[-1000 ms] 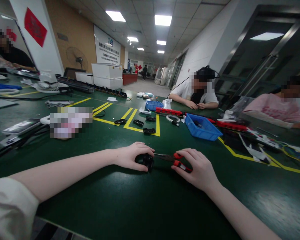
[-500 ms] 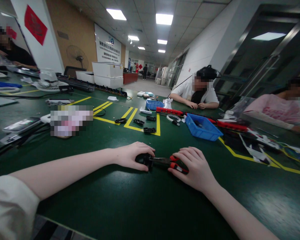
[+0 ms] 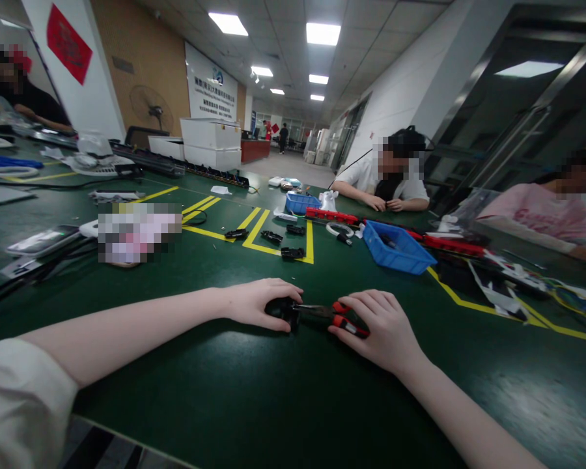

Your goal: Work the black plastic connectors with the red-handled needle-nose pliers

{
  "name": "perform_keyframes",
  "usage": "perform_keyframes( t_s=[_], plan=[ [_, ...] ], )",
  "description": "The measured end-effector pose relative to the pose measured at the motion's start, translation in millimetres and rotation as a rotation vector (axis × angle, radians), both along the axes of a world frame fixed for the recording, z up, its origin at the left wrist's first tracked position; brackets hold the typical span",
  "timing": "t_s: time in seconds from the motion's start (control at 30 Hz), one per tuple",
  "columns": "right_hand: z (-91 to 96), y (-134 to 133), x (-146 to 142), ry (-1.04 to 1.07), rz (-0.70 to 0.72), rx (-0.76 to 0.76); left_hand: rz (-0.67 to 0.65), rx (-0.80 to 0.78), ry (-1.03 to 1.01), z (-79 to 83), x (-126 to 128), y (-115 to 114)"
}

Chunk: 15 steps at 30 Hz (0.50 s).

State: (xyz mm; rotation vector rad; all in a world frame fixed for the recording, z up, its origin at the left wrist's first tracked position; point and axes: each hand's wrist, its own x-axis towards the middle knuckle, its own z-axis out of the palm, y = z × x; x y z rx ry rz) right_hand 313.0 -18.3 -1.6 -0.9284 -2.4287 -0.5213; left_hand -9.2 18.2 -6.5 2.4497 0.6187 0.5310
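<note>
Gripping pliers (image 3: 328,314) (red-handled), right hand (image 3: 378,326) angled inward, left hand (image 3: 258,303) curled.

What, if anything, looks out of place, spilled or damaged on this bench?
Nothing looks spilled or plainly damaged. Slightly odd: one black part lies left of the yellow-taped U, while three similar parts sit within it or on its edge.
</note>
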Motion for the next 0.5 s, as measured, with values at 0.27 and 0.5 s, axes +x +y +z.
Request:
perform_keyframes(
  t_s=[0.27, 0.5],
  plan=[
    [1.3, 0.0, 2.4, 0.031, -0.023, -0.07, 0.003, -0.004, 0.014, -1.6, -1.4, 0.9],
    [2.9, -0.2, -0.2, 0.026, -0.008, -0.055, -0.006, 0.001, 0.0, -1.6, -0.4, 1.3]
  ],
)
